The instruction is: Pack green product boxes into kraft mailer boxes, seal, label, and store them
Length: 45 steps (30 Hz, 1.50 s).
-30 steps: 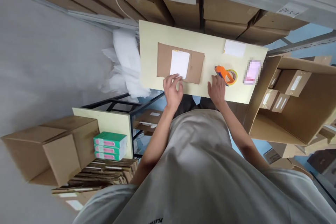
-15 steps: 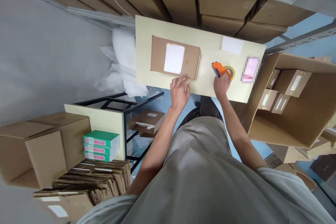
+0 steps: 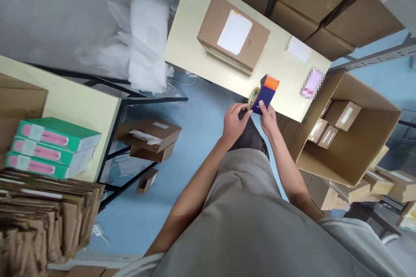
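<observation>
My right hand grips an orange and dark blue tape dispenser, thumb across its blue side. A roll of tape with a yellow-green rim sits on the dispenser's left side. Thumb and fingertips of my left hand pinch at the lower edge of that roll; the tape's end is too small to make out. Both hands are at the near edge of the cream table. Beyond them on the table lies a closed brown cardboard box bearing a white label.
A white card and a pixelated pink phone-like item lie at the table's right. An open carton with small boxes stands beside it. Green boxes and folded cardboard are at left. White wrapping hangs by the table's left end.
My right hand has lifted the tape dispenser off the table and turned it. My left hand has left the cardboard box and come to the tape roll. The camera view has rotated.
</observation>
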Motion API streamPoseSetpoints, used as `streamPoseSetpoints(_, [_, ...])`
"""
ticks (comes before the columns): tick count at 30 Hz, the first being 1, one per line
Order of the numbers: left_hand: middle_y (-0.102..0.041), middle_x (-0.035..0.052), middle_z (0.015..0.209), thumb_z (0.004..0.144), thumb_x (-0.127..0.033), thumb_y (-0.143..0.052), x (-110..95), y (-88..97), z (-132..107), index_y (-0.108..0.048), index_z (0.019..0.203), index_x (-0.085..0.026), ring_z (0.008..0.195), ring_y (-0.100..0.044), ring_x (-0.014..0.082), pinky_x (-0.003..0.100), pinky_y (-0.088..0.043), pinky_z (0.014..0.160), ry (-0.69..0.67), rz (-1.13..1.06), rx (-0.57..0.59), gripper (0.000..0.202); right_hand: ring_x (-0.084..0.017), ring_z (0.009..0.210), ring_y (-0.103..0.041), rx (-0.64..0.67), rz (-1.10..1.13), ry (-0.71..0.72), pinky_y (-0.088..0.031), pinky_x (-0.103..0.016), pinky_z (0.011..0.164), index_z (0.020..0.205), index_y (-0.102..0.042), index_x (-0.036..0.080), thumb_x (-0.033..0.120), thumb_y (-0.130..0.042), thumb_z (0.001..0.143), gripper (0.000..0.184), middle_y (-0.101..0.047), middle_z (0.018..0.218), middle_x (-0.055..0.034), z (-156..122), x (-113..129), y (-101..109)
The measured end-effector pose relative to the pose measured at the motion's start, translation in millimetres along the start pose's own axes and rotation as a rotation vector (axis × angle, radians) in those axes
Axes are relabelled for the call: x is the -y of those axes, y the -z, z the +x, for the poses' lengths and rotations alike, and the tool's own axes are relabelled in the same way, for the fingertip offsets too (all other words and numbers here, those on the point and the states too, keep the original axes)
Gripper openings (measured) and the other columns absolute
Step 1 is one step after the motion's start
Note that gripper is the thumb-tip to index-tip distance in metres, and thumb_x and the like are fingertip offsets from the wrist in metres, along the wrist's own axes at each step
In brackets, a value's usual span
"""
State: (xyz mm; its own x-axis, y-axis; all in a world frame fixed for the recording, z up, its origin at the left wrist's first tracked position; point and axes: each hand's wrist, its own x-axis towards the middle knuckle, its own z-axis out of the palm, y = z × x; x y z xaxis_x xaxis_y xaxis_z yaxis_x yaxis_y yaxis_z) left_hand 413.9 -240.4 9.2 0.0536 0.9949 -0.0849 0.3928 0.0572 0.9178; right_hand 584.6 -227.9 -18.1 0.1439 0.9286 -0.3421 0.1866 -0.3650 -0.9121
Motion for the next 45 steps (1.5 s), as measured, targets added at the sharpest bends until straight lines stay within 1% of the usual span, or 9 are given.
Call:
streamPoseSetpoints(5, [-0.083, 0.0086, 0.119, 0.113, -0.055, -0.072, -5, 8.0, -20, -0.082, 0.118, -0.026, 0.111, -0.080, 0.0253, 0.040, -0.065, 0.103, 0.031, -0.049, 0.002, 0.031, -0.032, 0.127, -0.081, 0.087, 0.195, -0.025, -0.068, -0.052, 0.110, 0.128, -0.080, 0.027, 0.090, -0.059, 0.104, 0.070, -0.086, 0.124, -0.0113, -46, 24, -19])
streamPoseSetpoints(12, [-0.087, 0.0060, 0.115, 0.114, -0.065, -0.069, -5, 22.4, -28, -0.084, 0.110, -0.028, 0.108, -0.080, 0.0272, 0.047, -0.064, 0.101, -0.097, -0.062, 0.045, 0.039, -0.034, 0.121, -0.083, 0.132, 0.245, -0.061, -0.067, -0.051, 0.110, 0.115, -0.085, 0.025, 0.092, -0.070, 0.096, 0.070, -0.088, 0.116, -0.0111, -55, 25, -8])
streamPoseSetpoints(15, [-0.088, 0.0045, 0.112, 0.113, -0.064, -0.070, -4, 26.8, -27, -0.084, 0.110, -0.029, 0.105, -0.077, 0.0264, 0.047, -0.063, 0.095, -0.151, -0.055, 0.036, 0.037, -0.032, 0.114, -0.083, 0.132, 0.151, -0.025, -0.066, -0.050, 0.110, 0.116, -0.083, 0.024, 0.091, -0.075, 0.094, 0.070, -0.088, 0.114, -0.0096, -55, 21, 2])
streamPoseSetpoints(18, [-0.086, 0.0080, 0.125, 0.111, -0.068, -0.072, -9, 39.7, -21, -0.082, 0.130, -0.028, 0.109, -0.076, 0.0256, 0.043, -0.063, 0.089, -0.132, -0.062, -0.028, 0.045, -0.032, 0.111, -0.081, 0.131, 0.004, 0.056, -0.067, -0.050, 0.106, 0.120, -0.081, 0.024, 0.089, -0.074, 0.098, 0.069, -0.087, 0.114, -0.0085, -59, 21, 12])
streamPoseSetpoints(22, [-0.078, 0.0133, 0.145, 0.111, -0.070, -0.070, -27, 69.5, -6, -0.075, 0.150, -0.026, 0.123, -0.075, 0.0276, 0.042, -0.064, 0.097, -0.112, -0.028, -0.030, 0.059, -0.033, 0.117, -0.079, 0.191, -0.228, 0.193, -0.066, -0.053, 0.112, 0.130, -0.079, 0.024, 0.084, -0.069, 0.105, 0.065, -0.086, 0.124, -0.0124, -70, 29, 24])
streamPoseSetpoints(27, [-0.080, 0.0106, 0.135, 0.114, -0.060, -0.069, -51, 100.4, 4, -0.082, 0.139, -0.029, 0.123, -0.073, 0.0272, 0.043, -0.065, 0.100, -0.206, -0.025, 0.052, 0.041, -0.038, 0.133, -0.074, 0.284, -0.466, 0.423, -0.060, -0.059, 0.121, 0.143, -0.075, 0.023, 0.074, -0.063, 0.114, 0.060, -0.081, 0.139, -0.0195, -81, 37, 41])
streamPoseSetpoints(32, [-0.083, 0.0089, 0.125, 0.109, -0.058, -0.077, -65, 115.4, 1, -0.086, 0.127, -0.032, 0.117, -0.072, 0.0279, 0.043, -0.065, 0.097, -0.225, -0.011, 0.142, 0.033, -0.039, 0.134, -0.073, 0.380, -0.588, 0.556, -0.056, -0.066, 0.125, 0.140, -0.074, 0.022, 0.062, -0.060, 0.118, 0.047, -0.080, 0.135, -0.0198, -85, 41, 53])
streamPoseSetpoints(40, [-0.081, 0.0060, 0.101, 0.111, -0.054, -0.076, -56, 118.6, 5, -0.084, 0.105, -0.029, 0.101, -0.070, 0.0254, 0.041, -0.063, 0.088, -0.247, -0.019, 0.269, 0.027, -0.038, 0.120, -0.076, 0.470, -0.711, 0.625, -0.057, -0.070, 0.123, 0.124, -0.076, 0.023, 0.054, -0.053, 0.121, 0.038, -0.082, 0.120, -0.0162, -81, 48, 62])
streamPoseSetpoints(45, [-0.080, 0.0061, 0.095, 0.115, -0.057, -0.069, -29, 94.8, 5, -0.081, 0.098, -0.027, 0.092, -0.069, 0.0239, 0.042, -0.061, 0.090, -0.294, -0.008, 0.147, 0.036, -0.037, 0.114, -0.078, 0.491, -0.798, 0.557, -0.059, -0.065, 0.124, 0.116, -0.075, 0.023, 0.057, -0.056, 0.120, 0.039, -0.082, 0.107, -0.0141, -71, 44, 68])
